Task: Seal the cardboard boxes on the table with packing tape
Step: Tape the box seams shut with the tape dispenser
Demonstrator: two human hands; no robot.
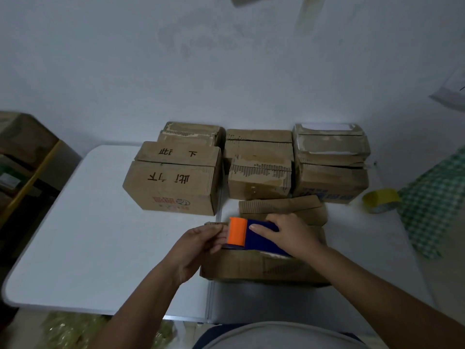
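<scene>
Boxes: nearest cardboard box (264, 269) lies at the table's front edge, the tape dispenser (254, 235) on top of it — sealing seems only starting.
Right hand (289, 235): fingers curled over the dispenser's blue body, holding it.
Left hand (201, 241): fingertips pinch at the orange end; whether they have tape, I cannot tell.
Left to do: rear boxes (173, 177) show open seams — apparently unsealed.
Surface: white table (88, 235); spare tape roll (381, 204) at right.
Room: pale wall (201, 59) behind.
</scene>
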